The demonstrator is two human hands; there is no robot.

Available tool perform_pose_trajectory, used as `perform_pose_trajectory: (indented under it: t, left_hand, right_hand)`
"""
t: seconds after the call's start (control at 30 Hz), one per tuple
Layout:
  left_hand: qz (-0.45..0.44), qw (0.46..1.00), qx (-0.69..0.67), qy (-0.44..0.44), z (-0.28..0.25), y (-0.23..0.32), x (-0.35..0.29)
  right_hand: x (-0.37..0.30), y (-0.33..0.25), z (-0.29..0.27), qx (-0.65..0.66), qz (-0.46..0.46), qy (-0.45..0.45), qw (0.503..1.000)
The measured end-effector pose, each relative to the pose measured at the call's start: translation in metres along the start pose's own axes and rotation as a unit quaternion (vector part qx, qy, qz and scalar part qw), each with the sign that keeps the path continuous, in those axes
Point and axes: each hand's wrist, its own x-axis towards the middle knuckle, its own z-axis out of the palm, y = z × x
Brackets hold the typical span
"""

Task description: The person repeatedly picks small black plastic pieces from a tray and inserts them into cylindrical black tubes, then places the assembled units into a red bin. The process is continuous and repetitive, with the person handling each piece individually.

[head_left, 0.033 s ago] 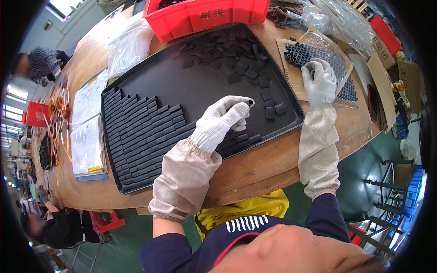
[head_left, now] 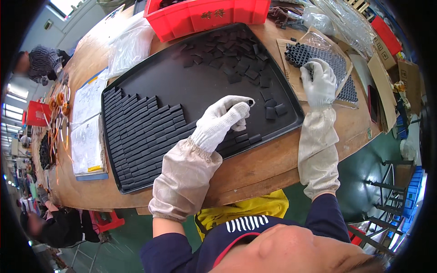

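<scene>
White knitted gloves cover both hands. My left hand [head_left: 223, 117] is closed over the black tray [head_left: 182, 86], pinching a short black tube [head_left: 251, 103] between thumb and fingertips. Below and left of it, black tubes [head_left: 141, 141] lie side by side in stepped rows. Loose flat black pieces [head_left: 234, 68] are scattered over the tray's far right part. To the right of the tray, my right hand [head_left: 319, 81] rests with curled fingers against a bundle of upright black tubes [head_left: 297, 53], partly in clear plastic. Its fingers hide what they grip.
A red bin [head_left: 170, 27] stands behind the tray. Left of the tray are a clear plastic bag [head_left: 132, 50] and papers on a clipboard [head_left: 86, 141]. Cardboard [head_left: 382, 91] leans at the right. Two other people are at the far left.
</scene>
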Motion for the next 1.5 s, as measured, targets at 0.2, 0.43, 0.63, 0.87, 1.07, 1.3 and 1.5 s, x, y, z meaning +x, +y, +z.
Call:
perform_pose_trajectory:
  t: [0.2,0.43,0.63,0.87,1.07,1.3,1.5]
  left_hand:
    - [0.013,1.0,-0.023,-0.016,0.0,0.003,-0.002]
    - [0.007,1.0,-0.029,0.002,0.0,0.003,-0.001]
    - [0.002,1.0,-0.009,0.008,-0.001,0.003,0.0]
    - [0.007,1.0,-0.008,0.002,-0.002,0.0,0.0]
    - [-0.001,1.0,0.018,0.011,-0.001,0.001,-0.001]
    - [-0.022,0.998,0.046,0.029,0.002,0.003,-0.001]
    - [-0.026,0.993,0.11,0.039,0.008,0.007,-0.003]
  right_hand:
    - [-0.003,0.028,0.012,-0.003,0.035,0.016,0.999]
    - [0.0,0.015,0.0,-0.034,0.024,-0.077,0.996]
    - [-0.008,0.011,-0.002,-0.046,-0.01,-0.173,0.984]
    - [-0.001,-0.005,0.0,0.098,0.007,-0.077,0.992]
    - [-0.001,-0.081,-0.034,0.387,-0.077,-0.074,0.916]
    - [-0.024,-0.093,-0.034,0.666,0.02,-0.301,0.682]
    - [-0.035,-0.099,-0.026,0.691,0.136,-0.285,0.651]
